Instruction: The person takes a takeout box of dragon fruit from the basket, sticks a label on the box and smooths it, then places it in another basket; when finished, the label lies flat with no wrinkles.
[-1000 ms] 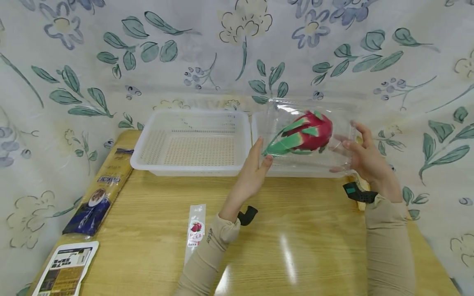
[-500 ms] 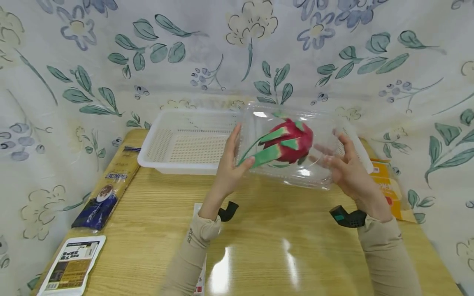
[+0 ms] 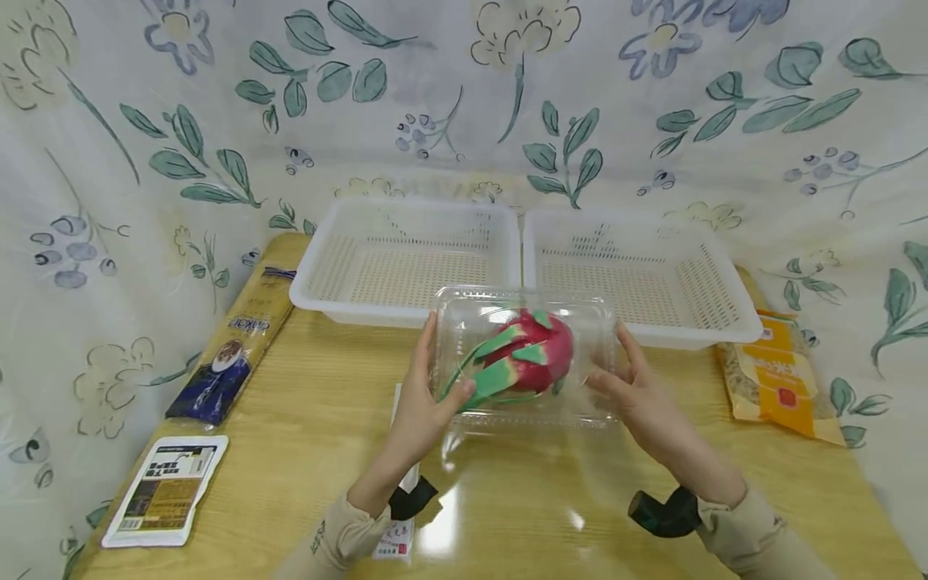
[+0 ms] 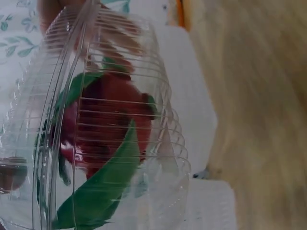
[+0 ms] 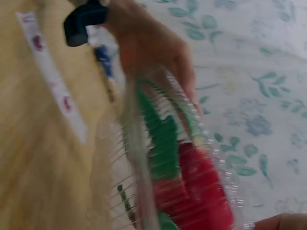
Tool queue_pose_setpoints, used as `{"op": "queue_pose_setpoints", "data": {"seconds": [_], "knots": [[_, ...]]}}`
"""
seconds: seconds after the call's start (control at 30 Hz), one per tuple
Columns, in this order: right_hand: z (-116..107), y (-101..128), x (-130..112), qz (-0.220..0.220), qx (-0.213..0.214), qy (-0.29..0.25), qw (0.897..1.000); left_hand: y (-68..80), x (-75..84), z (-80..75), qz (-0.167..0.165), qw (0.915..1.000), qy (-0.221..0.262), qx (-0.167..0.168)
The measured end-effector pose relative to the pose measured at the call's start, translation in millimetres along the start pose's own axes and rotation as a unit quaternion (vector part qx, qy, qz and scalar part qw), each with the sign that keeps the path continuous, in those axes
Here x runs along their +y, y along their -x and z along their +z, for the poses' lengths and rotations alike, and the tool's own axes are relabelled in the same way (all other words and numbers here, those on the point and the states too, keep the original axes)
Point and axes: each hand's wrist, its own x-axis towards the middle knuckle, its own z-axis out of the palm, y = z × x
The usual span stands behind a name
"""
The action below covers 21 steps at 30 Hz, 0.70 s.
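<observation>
Right wrist view [image 5: 153,115] motion-blurred.

The person wears long, snug, light tan sleeves that reach the wrists. The left sleeve [image 3: 335,538] has small dark letters printed near the cuff. A black camera mount is strapped under the left wrist [image 3: 412,498]. The one under the right wrist [image 3: 663,512] is black with a bit of teal.
</observation>
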Motion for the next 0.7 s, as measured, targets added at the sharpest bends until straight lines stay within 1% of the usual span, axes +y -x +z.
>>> {"op": "queue_pose_setpoints", "data": {"seconds": [0.1,0.17,0.23,0.3,0.4,0.53,0.6,0.7], "knots": [[12,5,11,-0.005,0.021,0.061,0.998,11.1,-6.2,-0.8,-0.041,0.9991,0.004,-0.009],[18,8,18,-0.016,0.031,0.086,0.996,16.7,-10.2,-0.8,-0.061,0.9979,0.009,-0.019],[23,10,25,-0.021,0.037,0.094,0.995,21.6,-12.4,-0.6,-0.076,0.9967,0.011,-0.026],[26,11,30,-0.022,0.05,0.089,0.995,26.3,-13.8,0.5,-0.089,0.9954,0.017,-0.03],[28,14,38,-0.011,0.063,0.079,0.995,31.1,-16.6,3.4,-0.095,0.9946,0.021,-0.036],[27,15,47,0.003,0.068,0.069,0.995,32.2,-23.2,7.2,-0.094,0.9942,0.014,-0.051],[27,15,52,0.005,0.074,0.065,0.995,32.1,-26.5,8.3,-0.098,0.9934,0.012,-0.059],[29,16,61,0.015,0.079,0.065,0.995,35.8,-32.5,10.5,-0.107,0.992,0.014,-0.065]]}}
